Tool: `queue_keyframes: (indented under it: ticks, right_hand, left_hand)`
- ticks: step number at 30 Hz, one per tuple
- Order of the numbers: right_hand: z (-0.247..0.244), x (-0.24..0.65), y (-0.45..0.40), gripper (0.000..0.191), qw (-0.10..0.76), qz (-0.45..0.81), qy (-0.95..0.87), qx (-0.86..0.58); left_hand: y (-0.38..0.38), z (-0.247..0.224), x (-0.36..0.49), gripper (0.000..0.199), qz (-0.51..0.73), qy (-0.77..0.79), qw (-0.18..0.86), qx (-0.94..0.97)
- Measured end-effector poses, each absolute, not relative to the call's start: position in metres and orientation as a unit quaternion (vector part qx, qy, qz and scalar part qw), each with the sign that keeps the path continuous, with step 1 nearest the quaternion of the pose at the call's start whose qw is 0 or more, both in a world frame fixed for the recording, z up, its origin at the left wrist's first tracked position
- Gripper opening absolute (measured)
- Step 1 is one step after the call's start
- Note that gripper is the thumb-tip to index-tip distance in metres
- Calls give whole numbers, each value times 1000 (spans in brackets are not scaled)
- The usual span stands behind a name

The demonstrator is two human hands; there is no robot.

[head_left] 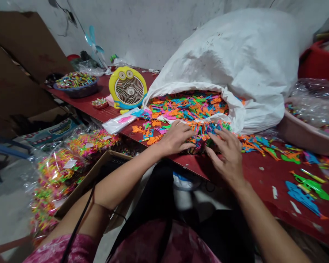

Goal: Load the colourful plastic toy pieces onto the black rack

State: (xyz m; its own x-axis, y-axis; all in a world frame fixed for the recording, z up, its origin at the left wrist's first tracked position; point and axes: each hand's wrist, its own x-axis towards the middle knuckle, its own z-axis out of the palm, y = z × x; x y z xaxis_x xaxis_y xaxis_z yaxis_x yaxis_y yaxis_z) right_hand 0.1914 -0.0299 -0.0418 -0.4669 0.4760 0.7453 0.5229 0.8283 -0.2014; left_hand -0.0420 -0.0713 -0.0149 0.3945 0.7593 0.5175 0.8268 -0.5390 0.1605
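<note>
A large white sack lies on its side on the red table, its mouth facing me. Small plastic toy guns in orange, green, blue and pink fill the opening. Just in front of the mouth, a cluster of toy guns lies between my two hands at the table edge. My left hand rests at the left side of this cluster, fingers stretched and apart. Opposite it, my right hand has its fingers spread and slightly bent, the tips by the cluster. Neither hand visibly grips a piece.
A yellow fan and a flat plastic bag are left of the sack. Further left sits a basin of small pieces. Loose toy guns and a pink basin are at right. Filled clear bags and a cardboard box stand below.
</note>
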Motion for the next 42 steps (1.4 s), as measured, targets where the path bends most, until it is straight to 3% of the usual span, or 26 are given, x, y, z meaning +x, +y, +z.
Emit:
queue_keyframes:
  ticks: [3,7,12,17,24,42]
  right_hand:
    - [-68,196,-53,37,486,-23,-800,-352]
    - [-102,184,-64,22,472,126,-775,-401]
    - [-116,154,-55,25,455,172,-753,-444]
    - [-123,137,-47,20,458,166,-714,-502]
    - [-128,138,-45,18,525,277,-661,-459]
    - [-136,137,-42,25,529,328,-631,-462]
  left_hand:
    - [-100,-42,-29,33,-424,-532,77,-729]
    - [-117,-97,-5,17,-532,-623,-13,-573]
    - [-97,-131,6,21,-426,-671,-82,-601]
    - [-82,-124,4,23,-330,-710,-71,-618]
    - [-76,-126,12,20,-263,-745,-35,-612]
    - [-75,-124,16,22,-338,-745,-59,-572]
